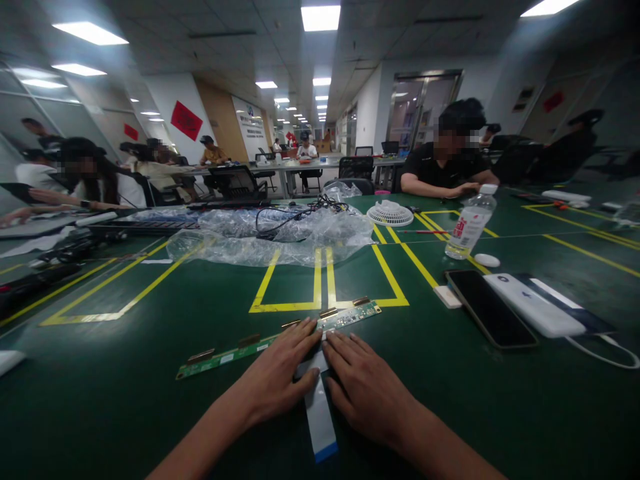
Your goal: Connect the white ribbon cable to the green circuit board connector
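A long, narrow green circuit board [230, 357] lies slantwise on the table, with several brown flex tabs along its far edge. From its middle a white flat ribbon cable [320, 407] runs toward me and ends in a blue tip. My left hand [280, 367] lies over the board's middle, fingers stretched out, thumb touching the cable's left side. On the cable's right, my right hand [363, 373] lies with its fingers stretched out and fingertips at the cable's upper end by the board. Fingertips of both hands hide the spot where cable and board meet.
Crumpled clear plastic wrap [290, 233] with black cables lies beyond the board. To the right are a phone [490, 307], a white power bank [535, 303] with a cord, a bottle [470, 223] and a white fan grille [390, 213]. A person [445, 160] sits opposite.
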Demonstrator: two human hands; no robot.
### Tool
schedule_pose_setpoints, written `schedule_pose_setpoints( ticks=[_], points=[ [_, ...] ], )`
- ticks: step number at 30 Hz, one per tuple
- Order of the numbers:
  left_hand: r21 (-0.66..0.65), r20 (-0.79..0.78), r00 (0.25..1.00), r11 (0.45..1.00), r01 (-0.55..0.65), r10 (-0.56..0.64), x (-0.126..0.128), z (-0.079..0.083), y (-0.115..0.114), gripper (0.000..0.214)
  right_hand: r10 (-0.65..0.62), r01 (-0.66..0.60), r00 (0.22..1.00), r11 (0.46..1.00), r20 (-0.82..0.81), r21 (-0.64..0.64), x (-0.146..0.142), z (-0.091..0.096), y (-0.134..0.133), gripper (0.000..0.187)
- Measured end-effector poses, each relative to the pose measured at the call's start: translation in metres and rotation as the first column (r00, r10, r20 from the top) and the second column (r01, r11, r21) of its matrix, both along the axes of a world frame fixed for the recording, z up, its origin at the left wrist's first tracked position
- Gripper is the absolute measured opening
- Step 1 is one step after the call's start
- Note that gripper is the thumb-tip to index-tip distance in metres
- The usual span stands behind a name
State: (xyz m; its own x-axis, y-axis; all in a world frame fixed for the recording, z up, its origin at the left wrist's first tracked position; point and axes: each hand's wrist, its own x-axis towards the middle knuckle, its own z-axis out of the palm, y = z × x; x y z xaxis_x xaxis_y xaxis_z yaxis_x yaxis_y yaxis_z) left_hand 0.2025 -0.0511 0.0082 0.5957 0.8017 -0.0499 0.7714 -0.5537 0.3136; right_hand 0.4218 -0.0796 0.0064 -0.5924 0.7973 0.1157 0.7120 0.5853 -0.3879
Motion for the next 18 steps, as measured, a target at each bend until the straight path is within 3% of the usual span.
schedule_pose_setpoints(
  ticks=[11,18],
  points=[
    [0.124,0.009,1.0,0.992,-0.001,0.0,0.005,-0.012,0.002,0.055,0.001,-0.002,0.998,1.0,-0.067,-0.014,0.008,0.001,0.006,0.054],
    [0.142,0.021,0.993,0.983,0.113,-0.117,0.002,-0.011,0.003,0.058,-0.064,0.07,0.985,0.997,-0.158,0.033,0.009,0.002,0.006,0.048]
  ],
)
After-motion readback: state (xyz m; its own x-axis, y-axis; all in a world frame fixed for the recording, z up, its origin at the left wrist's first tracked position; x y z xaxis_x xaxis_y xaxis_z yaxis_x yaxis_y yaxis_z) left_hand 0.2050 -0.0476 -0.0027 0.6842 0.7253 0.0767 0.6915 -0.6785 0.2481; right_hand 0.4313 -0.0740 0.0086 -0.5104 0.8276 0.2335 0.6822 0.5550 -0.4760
